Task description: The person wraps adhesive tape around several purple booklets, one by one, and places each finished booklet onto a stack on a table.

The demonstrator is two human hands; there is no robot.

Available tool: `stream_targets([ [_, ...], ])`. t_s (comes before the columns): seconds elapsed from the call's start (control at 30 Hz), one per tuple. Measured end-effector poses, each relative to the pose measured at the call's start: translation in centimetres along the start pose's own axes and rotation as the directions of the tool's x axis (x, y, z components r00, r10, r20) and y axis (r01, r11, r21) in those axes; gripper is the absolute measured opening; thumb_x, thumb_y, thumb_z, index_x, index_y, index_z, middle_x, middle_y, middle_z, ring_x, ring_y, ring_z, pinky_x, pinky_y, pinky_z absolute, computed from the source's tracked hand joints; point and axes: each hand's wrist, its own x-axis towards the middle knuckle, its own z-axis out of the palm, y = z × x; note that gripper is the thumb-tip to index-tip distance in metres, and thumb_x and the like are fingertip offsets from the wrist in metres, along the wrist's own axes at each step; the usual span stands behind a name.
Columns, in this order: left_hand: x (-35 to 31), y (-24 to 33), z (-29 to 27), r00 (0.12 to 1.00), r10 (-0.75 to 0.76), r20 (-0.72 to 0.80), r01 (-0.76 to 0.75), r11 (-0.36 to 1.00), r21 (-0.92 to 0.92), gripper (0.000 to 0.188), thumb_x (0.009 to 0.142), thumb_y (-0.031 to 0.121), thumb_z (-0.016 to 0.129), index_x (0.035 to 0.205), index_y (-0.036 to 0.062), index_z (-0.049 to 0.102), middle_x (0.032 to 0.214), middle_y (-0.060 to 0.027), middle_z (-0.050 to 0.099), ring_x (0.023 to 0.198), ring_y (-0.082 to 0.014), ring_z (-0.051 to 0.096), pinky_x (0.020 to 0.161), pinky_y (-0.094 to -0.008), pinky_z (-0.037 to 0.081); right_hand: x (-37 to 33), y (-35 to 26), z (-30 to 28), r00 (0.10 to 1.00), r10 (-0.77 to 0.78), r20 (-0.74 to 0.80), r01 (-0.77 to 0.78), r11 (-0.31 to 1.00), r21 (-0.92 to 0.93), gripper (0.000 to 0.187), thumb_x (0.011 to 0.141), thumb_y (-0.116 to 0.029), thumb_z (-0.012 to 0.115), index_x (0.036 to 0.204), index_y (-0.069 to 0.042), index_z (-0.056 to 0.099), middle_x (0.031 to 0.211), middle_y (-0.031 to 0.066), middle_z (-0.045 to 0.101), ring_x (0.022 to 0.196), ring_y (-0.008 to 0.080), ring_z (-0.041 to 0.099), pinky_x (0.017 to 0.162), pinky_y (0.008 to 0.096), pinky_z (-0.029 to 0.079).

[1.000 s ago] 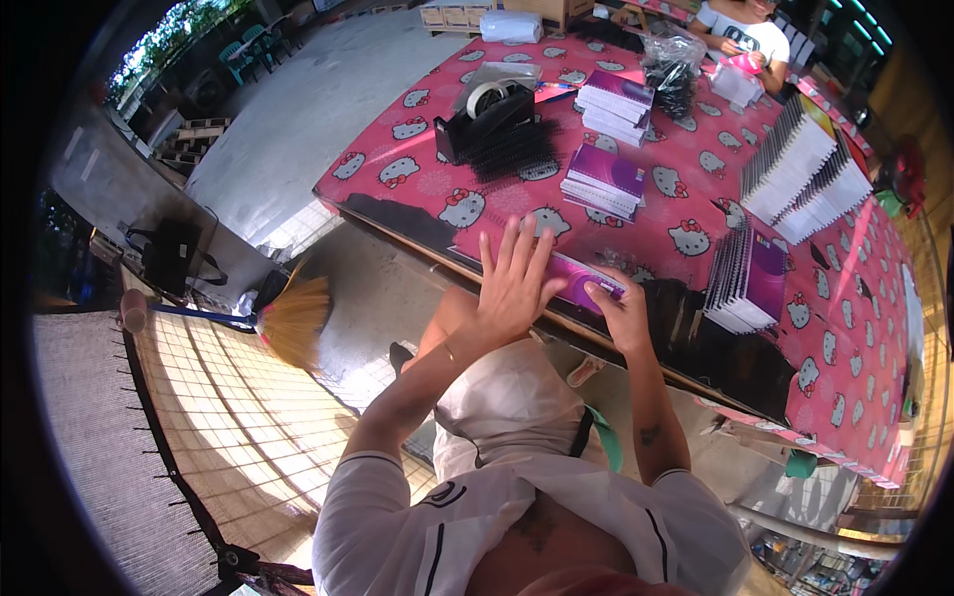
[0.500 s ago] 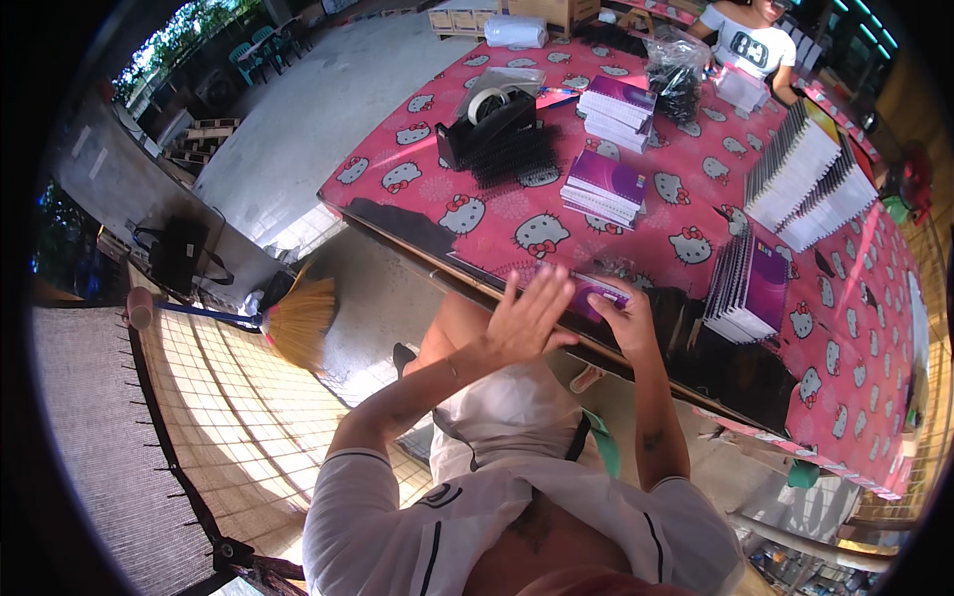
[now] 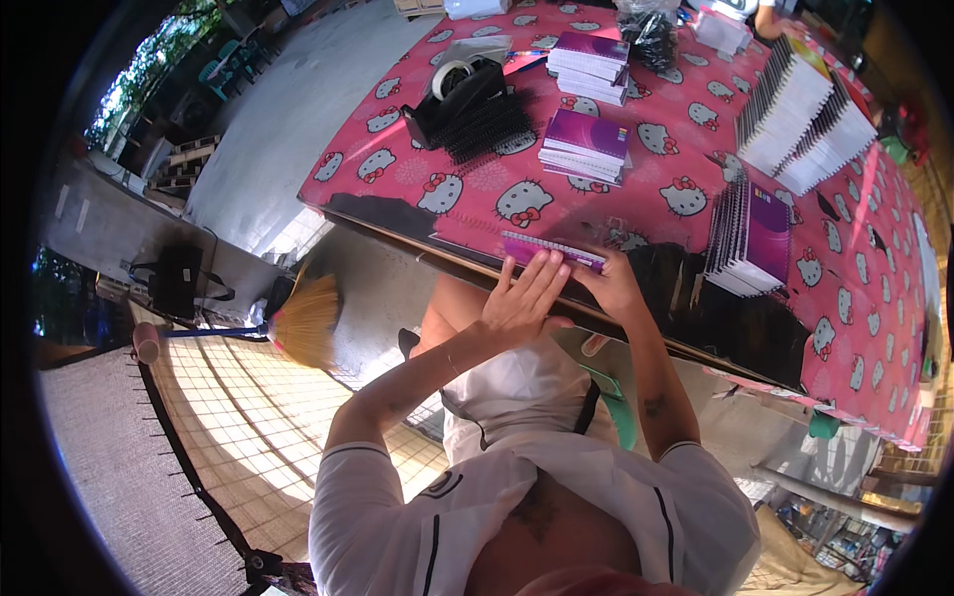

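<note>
A purple notebook point(image 3: 527, 246) lies at the near edge of the table, its spine edge turned away from me. My left hand point(image 3: 525, 296) rests on its near side with fingers stretched out flat. Its right end is gripped by my right hand point(image 3: 610, 286), fingers bent around the corner. Beyond it sit two short stacks of purple notebooks, the nearer stack point(image 3: 584, 144) and the farther stack point(image 3: 588, 68). Another spiral-bound notebook stack point(image 3: 750, 233) leans to the right of my right hand.
A black tape dispenser point(image 3: 452, 97) stands beside loose black binding coils point(image 3: 487, 129). Tall stacks of bound notebooks point(image 3: 785, 124) and a plastic bag of black coils point(image 3: 648, 35) are farther back. The pink tablecloth point(image 3: 646, 189) is torn near me. A broom point(image 3: 303, 323) leans left.
My left hand has slid down toward the notebook's near side, uncovering more of its cover. The right hand still holds the right end. The view has tilted, so the table appears higher.
</note>
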Motion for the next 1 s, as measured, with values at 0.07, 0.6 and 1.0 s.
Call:
stream_targets([
  [0.07, 5.2, -2.1, -2.6, 0.988, -0.153, 0.012, 0.152, 0.986, 0.066, 0.089, 0.087, 0.065, 0.048, 0.146, -0.0006, 0.038, 0.152, -0.0228, 0.036, 0.144, -0.0405, 0.028, 0.114, -0.0651, 0.01, 0.0, 0.5, -0.2, 0.998, -0.048, -0.046, 0.042, 0.992, -0.119, 0.034, 0.089, -0.011, 0.07, 0.122, -0.003, 0.065, 0.108, 0.0132, 0.072, 0.094, 0.0151, 0.068, 0.084, 0.0313, 0.052],
  [0.6, 5.4, -0.9, -2.2, 0.997, -0.054, 0.054, 0.055, 0.998, -0.019, 0.094, 0.084, 0.062, 0.054, 0.15, -0.0014, 0.031, 0.156, -0.0223, 0.029, 0.148, -0.0372, 0.022, 0.114, -0.0624, 0.014, 0.2, 0.2, -0.4, 0.987, -0.145, -0.062, 0.14, 0.987, -0.083, 0.037, 0.085, -0.001, 0.061, 0.121, -0.002, 0.062, 0.109, 0.0133, 0.071, 0.098, 0.0202, 0.066, 0.088, 0.0349, 0.051],
  [1.0, 9.0, -3.1, -6.1, 0.994, -0.086, 0.074, 0.107, 0.928, -0.358, 0.04, 0.088, 0.024, 0.067, 0.124, 0.0103, 0.059, 0.113, -0.0075, 0.065, 0.106, -0.0273, 0.062, 0.112, -0.0606, 0.023, 0.3, -0.1, -0.4, 0.999, -0.027, 0.029, 0.03, 0.991, -0.129, 0.031, 0.086, -0.01, 0.071, 0.114, 0.001, 0.064, 0.101, 0.0181, 0.07, 0.091, 0.0259, 0.07, 0.081, 0.0359, 0.052],
])
